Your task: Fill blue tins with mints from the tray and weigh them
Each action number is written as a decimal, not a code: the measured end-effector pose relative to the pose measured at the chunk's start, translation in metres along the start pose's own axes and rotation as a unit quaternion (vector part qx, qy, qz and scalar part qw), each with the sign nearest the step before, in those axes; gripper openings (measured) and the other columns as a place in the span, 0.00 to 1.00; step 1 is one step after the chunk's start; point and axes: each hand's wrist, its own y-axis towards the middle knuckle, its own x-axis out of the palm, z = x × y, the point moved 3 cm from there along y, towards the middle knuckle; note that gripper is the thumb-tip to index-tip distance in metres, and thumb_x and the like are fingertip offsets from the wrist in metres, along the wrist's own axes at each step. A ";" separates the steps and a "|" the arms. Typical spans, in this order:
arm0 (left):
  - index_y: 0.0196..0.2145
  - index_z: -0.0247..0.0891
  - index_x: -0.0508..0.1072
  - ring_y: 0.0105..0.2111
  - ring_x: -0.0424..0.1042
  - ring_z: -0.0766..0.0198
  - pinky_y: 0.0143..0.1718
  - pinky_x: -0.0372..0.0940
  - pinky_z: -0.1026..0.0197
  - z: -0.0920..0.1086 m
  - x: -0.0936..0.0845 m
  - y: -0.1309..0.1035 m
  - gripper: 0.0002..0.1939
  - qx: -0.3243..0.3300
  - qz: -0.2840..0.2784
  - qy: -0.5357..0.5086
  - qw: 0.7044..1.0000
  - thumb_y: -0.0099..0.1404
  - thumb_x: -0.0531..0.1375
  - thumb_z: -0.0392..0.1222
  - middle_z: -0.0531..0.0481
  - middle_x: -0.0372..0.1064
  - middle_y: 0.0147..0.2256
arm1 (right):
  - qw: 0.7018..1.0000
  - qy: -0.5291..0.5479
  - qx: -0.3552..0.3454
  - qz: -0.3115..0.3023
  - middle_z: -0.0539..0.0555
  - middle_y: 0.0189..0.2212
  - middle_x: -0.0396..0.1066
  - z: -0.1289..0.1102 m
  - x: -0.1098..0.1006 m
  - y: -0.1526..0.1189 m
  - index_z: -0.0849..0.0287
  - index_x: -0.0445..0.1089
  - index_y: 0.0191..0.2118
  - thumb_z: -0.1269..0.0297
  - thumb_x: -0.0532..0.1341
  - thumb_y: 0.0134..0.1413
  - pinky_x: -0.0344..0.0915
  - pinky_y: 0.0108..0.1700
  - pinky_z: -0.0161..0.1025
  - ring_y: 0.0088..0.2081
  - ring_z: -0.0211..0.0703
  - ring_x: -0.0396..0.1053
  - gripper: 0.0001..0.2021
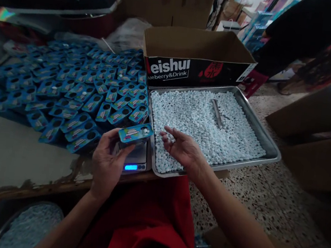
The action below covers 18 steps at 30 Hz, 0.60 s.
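Note:
My left hand (108, 161) grips a small blue printed box (135, 133) by its near side, thumb and fingers around it. White pieces show in the round hole at the box's right end. Under the box is a small digital scale (136, 161) with a lit blue display. My right hand (182, 148) is palm up with fingers apart over the near left part of a metal tray (270, 155). That tray is filled with small pale blue-white candy-like pieces (190, 115). Whether a few pieces lie in my right fingers is hard to make out.
Many similar blue boxes (76, 123) with round holes crowd the table at left. A metal strip (217, 113) lies on the pieces. Behind the tray stands an open carton (199, 70). A bowl of pieces (32, 226) is at lower left. A person (306, 28) stands at upper right.

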 end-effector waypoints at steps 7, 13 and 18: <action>0.53 0.42 0.70 0.48 0.78 0.56 0.55 0.74 0.49 -0.061 -0.013 -0.009 0.28 -0.119 -0.035 -0.139 0.982 0.57 0.73 0.44 0.48 0.76 0.47 | 0.992 -0.119 -0.034 -0.016 0.46 0.21 0.66 -0.012 -0.006 -0.004 0.64 0.72 0.41 0.75 0.64 0.57 0.54 0.18 0.24 0.17 0.27 0.54 0.06; 0.63 0.45 0.65 0.58 0.73 0.53 0.61 0.71 0.47 -0.024 -0.045 -0.007 0.35 -0.034 -0.066 -0.049 0.996 0.60 0.71 0.41 0.44 0.71 0.58 | 0.972 -0.229 -0.032 -0.028 0.53 0.30 0.74 -0.011 0.018 -0.015 0.64 0.75 0.41 0.74 0.71 0.51 0.65 0.26 0.26 0.26 0.31 0.66 0.10; 0.61 0.47 0.67 0.55 0.75 0.56 0.64 0.68 0.47 0.004 -0.090 -0.011 0.30 0.069 -0.011 0.062 0.996 0.63 0.69 0.39 0.47 0.72 0.55 | 0.950 -0.310 -0.011 -0.036 0.55 0.33 0.75 -0.003 0.056 -0.023 0.64 0.76 0.43 0.76 0.70 0.50 0.68 0.29 0.29 0.29 0.33 0.69 0.13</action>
